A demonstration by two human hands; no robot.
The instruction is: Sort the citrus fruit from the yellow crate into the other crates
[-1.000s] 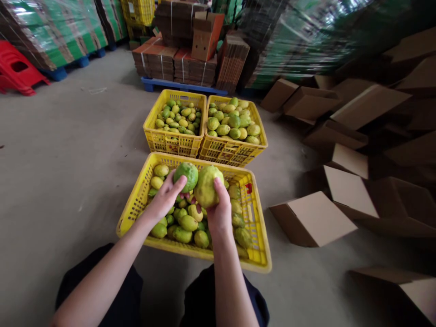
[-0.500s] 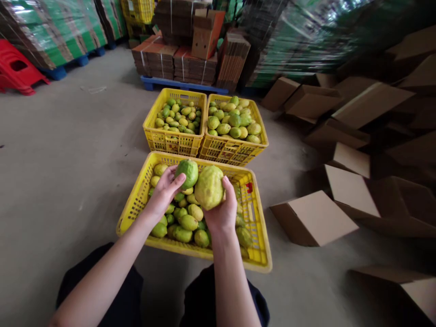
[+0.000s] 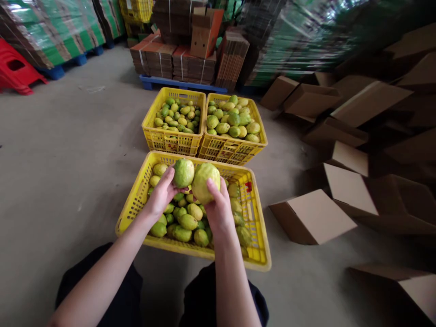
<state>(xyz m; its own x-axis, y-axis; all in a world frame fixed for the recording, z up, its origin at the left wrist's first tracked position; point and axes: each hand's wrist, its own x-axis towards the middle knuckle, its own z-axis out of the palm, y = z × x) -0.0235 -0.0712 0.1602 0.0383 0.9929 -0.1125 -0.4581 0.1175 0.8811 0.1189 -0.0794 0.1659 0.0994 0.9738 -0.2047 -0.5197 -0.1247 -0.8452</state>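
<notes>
My left hand (image 3: 164, 193) holds a green lemon (image 3: 184, 172), its fingers curled around the underside. Close beside it, a larger, bumpy yellow-green lemon (image 3: 203, 182) sits in my right hand (image 3: 219, 204), with the thumb across its face. Both hands are above the near yellow crate (image 3: 260, 236), whose bottom is partly covered with lemons (image 3: 188, 221) in green and yellow. My forearms and the held fruit hide part of what lies inside.
Two fuller yellow crates, a left one (image 3: 155, 136) and a right one (image 3: 235, 152), stand just beyond. Cardboard boxes (image 3: 316, 215) lie on the floor to the right. Flattened cartons (image 3: 155, 61) are stacked on a blue pallet (image 3: 184, 84). A red stool (image 3: 17, 68) stands far left.
Both lemons have turned in my hands and show other sides. My right thumb has moved from the large lemon's edge onto its front, and both fruits sit slightly further left.
</notes>
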